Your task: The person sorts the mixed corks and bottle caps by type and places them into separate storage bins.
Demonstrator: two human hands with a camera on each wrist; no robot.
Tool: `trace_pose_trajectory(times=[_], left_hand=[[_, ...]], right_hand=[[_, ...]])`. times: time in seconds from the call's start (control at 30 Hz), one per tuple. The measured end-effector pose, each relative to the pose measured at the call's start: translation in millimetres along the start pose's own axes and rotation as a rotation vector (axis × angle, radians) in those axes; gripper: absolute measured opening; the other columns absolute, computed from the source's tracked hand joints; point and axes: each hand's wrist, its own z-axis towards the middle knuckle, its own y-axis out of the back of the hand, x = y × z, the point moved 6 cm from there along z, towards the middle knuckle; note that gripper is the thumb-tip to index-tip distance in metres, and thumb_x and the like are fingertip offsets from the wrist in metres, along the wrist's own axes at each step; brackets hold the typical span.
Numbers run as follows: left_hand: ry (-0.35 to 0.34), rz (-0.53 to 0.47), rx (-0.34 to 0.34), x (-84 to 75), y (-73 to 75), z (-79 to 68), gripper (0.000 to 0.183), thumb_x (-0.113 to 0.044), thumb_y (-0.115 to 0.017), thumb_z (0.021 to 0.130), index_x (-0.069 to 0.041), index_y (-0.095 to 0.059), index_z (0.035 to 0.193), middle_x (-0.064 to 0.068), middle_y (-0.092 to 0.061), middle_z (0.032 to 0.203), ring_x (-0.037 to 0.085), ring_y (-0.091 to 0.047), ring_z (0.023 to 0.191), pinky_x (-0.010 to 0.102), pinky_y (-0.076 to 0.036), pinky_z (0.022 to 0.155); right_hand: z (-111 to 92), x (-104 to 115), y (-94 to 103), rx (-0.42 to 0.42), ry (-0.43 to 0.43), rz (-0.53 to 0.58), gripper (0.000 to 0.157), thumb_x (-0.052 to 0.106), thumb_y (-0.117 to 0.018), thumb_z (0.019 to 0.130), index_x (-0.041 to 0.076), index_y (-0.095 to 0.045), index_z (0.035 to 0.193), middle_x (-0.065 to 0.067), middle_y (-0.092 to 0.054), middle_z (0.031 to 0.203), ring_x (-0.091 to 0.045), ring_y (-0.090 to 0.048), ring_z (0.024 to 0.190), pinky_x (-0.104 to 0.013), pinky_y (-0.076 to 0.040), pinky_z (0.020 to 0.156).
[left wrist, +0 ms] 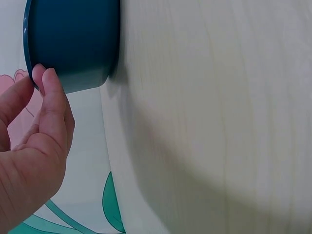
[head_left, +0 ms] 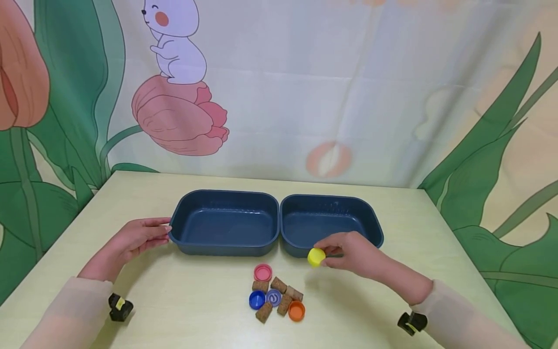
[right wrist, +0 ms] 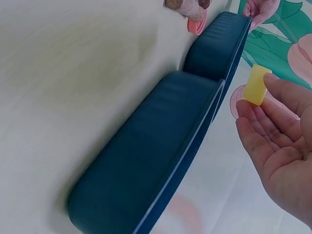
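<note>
My right hand [head_left: 355, 254] pinches a yellow bottle cap [head_left: 316, 257] between thumb and fingertips, over the front edge of the right dark blue tray [head_left: 375, 225]. In the right wrist view the yellow bottle cap [right wrist: 256, 85] appears side-on, held above the tray's rim. My left hand [head_left: 141, 237] holds the rim of the left dark blue tray [head_left: 226, 250] at its left end. The left wrist view shows the thumb and fingertips of this hand [left wrist: 41, 126] pinching that rim. Both trays stand side by side, with nothing visible inside.
In front of the trays lies a small group: a pink cap [head_left: 263, 273], a blue cap [head_left: 257, 300], a purple cap [head_left: 273, 297], an orange cap [head_left: 297, 311] and several cork pieces [head_left: 263, 313]. A printed curtain [head_left: 279, 97] hangs behind the table [head_left: 196, 310].
</note>
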Motion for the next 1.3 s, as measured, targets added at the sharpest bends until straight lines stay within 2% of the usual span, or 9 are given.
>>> trace_pose_trajectory(times=[0.17,0.3,0.53,0.73,0.87,1.1,1.3], left_hand=[[-0.005,-0.011,0.009,-0.4,-0.8,-0.8,0.031,-0.009,-0.063,0.101,-0.004,-0.064,0.131,-0.011,-0.076,0.086,0.005,-0.075,0.078,0.019,-0.063,0.077],[-0.002,-0.014,0.009,-0.6,-1.1,-1.2,0.029,-0.009,-0.063,0.101,-0.006,-0.065,0.13,-0.011,-0.076,0.085,0.005,-0.074,0.078,0.018,-0.063,0.076],[-0.002,-0.019,0.014,-0.3,-1.0,-1.2,0.044,-0.007,-0.061,0.102,0.007,-0.053,0.142,-0.011,-0.076,0.085,0.005,-0.074,0.077,0.018,-0.063,0.075],[0.002,-0.019,0.012,-0.4,-0.4,-0.3,0.048,-0.007,-0.06,0.102,0.01,-0.047,0.145,-0.011,-0.075,0.084,0.005,-0.074,0.076,0.018,-0.063,0.074],[0.002,-0.025,0.016,-0.1,-0.3,-0.1,0.044,-0.006,-0.061,0.102,0.007,-0.052,0.142,-0.01,-0.075,0.084,0.005,-0.074,0.076,0.018,-0.063,0.074],[0.008,-0.06,0.031,2.0,-0.6,0.0,0.025,-0.005,-0.061,0.101,-0.009,-0.068,0.125,-0.008,-0.076,0.083,0.006,-0.074,0.076,0.018,-0.063,0.074],[0.015,-0.052,0.027,0.5,-0.3,0.2,0.031,-0.007,-0.06,0.102,-0.003,-0.062,0.133,-0.008,-0.075,0.083,0.006,-0.074,0.076,0.019,-0.063,0.074]], right_hand=[[-2,1,9.6,-0.014,0.014,-0.01,0.035,0.011,-0.079,0.089,-0.001,-0.072,0.122,-0.014,-0.076,0.116,-0.022,-0.074,0.098,-0.026,-0.063,0.086],[-3,3,17.2,-0.013,0.009,-0.009,0.036,0.012,-0.078,0.09,-0.001,-0.072,0.123,-0.015,-0.076,0.117,-0.025,-0.074,0.099,-0.028,-0.064,0.087],[-4,7,27.2,-0.015,-0.009,-0.007,0.038,0.013,-0.079,0.089,-0.001,-0.071,0.123,-0.016,-0.076,0.118,-0.025,-0.075,0.101,-0.025,-0.063,0.084],[-3,9,32.4,-0.005,-0.019,-0.007,0.038,0.013,-0.078,0.09,-0.001,-0.071,0.124,-0.015,-0.076,0.117,-0.022,-0.075,0.1,-0.025,-0.063,0.084],[-3,10,36.4,-0.001,-0.024,0.002,0.038,0.012,-0.078,0.09,-0.001,-0.07,0.125,-0.014,-0.077,0.115,-0.021,-0.075,0.099,-0.024,-0.063,0.083],[-2,14,46.3,0.002,-0.031,0.01,0.038,0.01,-0.077,0.09,-0.003,-0.07,0.125,-0.015,-0.077,0.114,-0.021,-0.075,0.098,-0.024,-0.063,0.082],[-1,19,58.2,0.003,-0.032,-0.002,0.038,0.011,-0.077,0.091,-0.003,-0.069,0.126,-0.014,-0.078,0.113,-0.022,-0.075,0.099,-0.023,-0.062,0.081]])
